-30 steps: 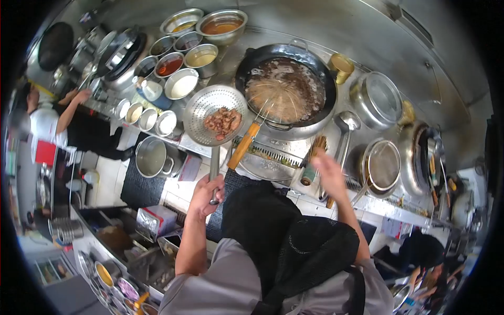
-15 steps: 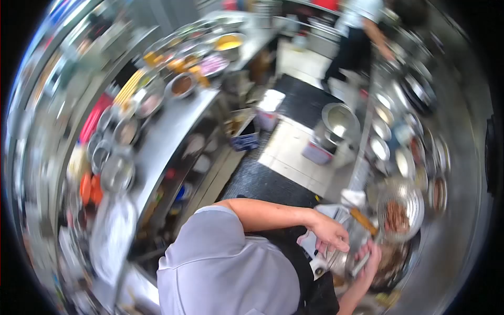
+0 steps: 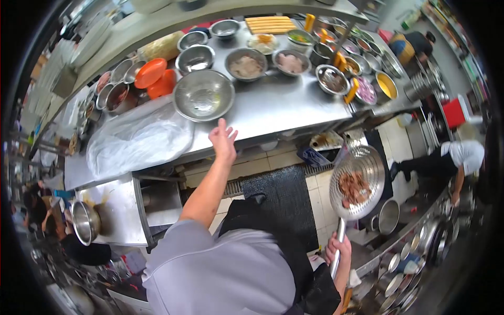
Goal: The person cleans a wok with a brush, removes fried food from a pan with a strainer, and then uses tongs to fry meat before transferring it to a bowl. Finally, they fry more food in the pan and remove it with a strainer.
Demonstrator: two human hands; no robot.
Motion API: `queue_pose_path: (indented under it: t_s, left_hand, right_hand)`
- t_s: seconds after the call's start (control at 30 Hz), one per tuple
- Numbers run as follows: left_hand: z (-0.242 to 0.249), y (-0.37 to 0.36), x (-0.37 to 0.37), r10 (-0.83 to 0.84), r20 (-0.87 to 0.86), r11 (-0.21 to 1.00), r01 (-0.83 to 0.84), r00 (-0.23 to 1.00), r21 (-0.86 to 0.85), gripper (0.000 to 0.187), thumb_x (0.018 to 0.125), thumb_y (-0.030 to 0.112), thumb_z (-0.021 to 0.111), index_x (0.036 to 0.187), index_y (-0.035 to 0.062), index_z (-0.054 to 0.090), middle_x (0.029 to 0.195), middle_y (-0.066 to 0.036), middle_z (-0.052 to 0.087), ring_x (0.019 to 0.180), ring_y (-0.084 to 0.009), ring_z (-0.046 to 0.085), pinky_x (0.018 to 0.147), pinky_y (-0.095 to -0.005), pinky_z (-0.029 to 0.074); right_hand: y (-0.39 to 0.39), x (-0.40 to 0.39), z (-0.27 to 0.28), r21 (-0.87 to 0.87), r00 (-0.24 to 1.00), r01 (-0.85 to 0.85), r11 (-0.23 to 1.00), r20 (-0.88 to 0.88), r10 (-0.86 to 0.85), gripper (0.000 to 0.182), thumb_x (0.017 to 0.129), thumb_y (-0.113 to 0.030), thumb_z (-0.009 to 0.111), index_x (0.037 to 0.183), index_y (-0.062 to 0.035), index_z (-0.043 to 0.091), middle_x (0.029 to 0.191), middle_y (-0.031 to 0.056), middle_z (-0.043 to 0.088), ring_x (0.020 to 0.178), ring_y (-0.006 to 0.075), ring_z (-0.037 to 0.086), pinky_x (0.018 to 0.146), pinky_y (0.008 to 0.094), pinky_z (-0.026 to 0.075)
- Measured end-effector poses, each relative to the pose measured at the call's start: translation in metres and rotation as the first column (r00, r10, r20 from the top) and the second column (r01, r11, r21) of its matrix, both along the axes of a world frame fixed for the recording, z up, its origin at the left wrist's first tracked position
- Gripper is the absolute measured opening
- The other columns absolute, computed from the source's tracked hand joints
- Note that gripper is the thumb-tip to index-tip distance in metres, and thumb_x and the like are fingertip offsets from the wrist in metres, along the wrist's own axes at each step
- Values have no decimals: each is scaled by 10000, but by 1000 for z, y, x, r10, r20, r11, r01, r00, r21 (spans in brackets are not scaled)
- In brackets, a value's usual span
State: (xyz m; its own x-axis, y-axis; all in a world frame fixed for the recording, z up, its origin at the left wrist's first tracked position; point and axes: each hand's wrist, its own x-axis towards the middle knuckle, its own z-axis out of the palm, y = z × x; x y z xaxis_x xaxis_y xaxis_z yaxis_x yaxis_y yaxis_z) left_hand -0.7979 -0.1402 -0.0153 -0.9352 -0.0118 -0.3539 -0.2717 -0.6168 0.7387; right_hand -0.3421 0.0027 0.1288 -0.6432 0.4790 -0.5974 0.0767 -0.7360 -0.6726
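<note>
My left hand reaches over the front edge of the steel counter. Its fingers are apart, with the fingertips close below the rim of a perforated-looking metal bowl; whether they touch it I cannot tell. My right hand is wrapped round the handle of a large perforated strainer ladle. Brown cooked meat pieces lie in the ladle, which is held out over the floor. A crumpled clear plastic sheet lies on the counter left of the bowl.
Bowls of raw meat, an orange container and a bowl of yellow liquid stand on the counter. A co-worker is at the right beside the stove side. A metal pot stands below the ladle.
The view has swung from the stove to the counter. My left hand has moved out to the bowl. The strainer with meat, earlier at the stove, is now in my right hand.
</note>
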Motion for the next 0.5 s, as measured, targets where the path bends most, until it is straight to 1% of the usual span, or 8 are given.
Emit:
queue_pose_path:
  t_s: [0.1,0.13,0.17,0.2,0.3,0.37,0.43,0.5]
  left_hand:
    - [11,-39,-35,136,51,989,-133,989,-62,655,867,348,734,1218,-47,347,1309,-200,384,1151,-360,465,902,-516,516]
    - [7,-49,-43,137,25,989,-136,990,-57,612,874,367,722,1149,31,290,1224,-159,371,1063,-333,486,877,-499,543]
    - [-3,-64,-50,35,-57,999,-33,998,26,590,879,336,720,1164,22,310,1219,-166,389,1061,-333,483,897,-523,529]
    - [-16,-73,-58,40,-61,999,-41,997,-18,559,902,323,692,1191,13,329,1224,-174,425,1075,-337,492,923,-539,514]
    - [9,-83,-33,-28,-59,993,21,998,-117,517,962,356,595,1241,13,328,1252,-168,448,1129,-332,521,938,-504,513]
    - [17,-87,-3,-155,20,943,154,988,-296,437,975,338,578,1197,31,362,1200,-143,455,1107,-309,544,871,-447,545]
    - [-14,-101,24,-319,56,843,310,946,-439,317,967,300,597,1056,66,401,1083,-98,500,972,-234,602,759,-386,561]
    - [-13,-92,56,-443,83,786,431,893,-443,265,961,253,610,1029,87,415,1000,-73,549,919,-201,616,711,-337,560]
  right_hand:
    - [30,-79,-7,-48,974,-180,982,-146,172,224,876,-110,597,1049,-35,477,589,23,418,374,114,398,312,260,307]
    - [33,-107,-2,-61,964,-210,976,-181,196,213,885,-103,591,1055,-33,482,591,22,417,372,116,396,314,259,307]
    - [34,-130,5,-82,962,-235,968,-163,220,201,892,-90,578,1064,-32,490,596,20,417,376,117,398,320,258,313]
    - [35,-150,14,-94,965,-231,968,-145,217,191,899,-76,566,1073,-32,498,601,18,417,381,118,400,325,258,318]
    - [47,-183,10,-179,917,-281,943,-339,209,182,907,-67,552,1081,-38,507,639,16,439,422,111,428,337,255,337]
    - [62,-193,15,-165,909,-246,955,-380,169,178,905,-69,555,1073,-42,505,650,16,447,437,106,438,338,254,342]
    - [73,-199,18,-173,943,-176,969,-311,116,174,895,-71,561,1054,-43,498,664,11,456,453,98,450,342,251,362]
    - [97,-192,23,-151,954,-118,981,-292,70,170,887,-85,571,1031,-44,491,666,-2,467,463,88,460,351,243,382]
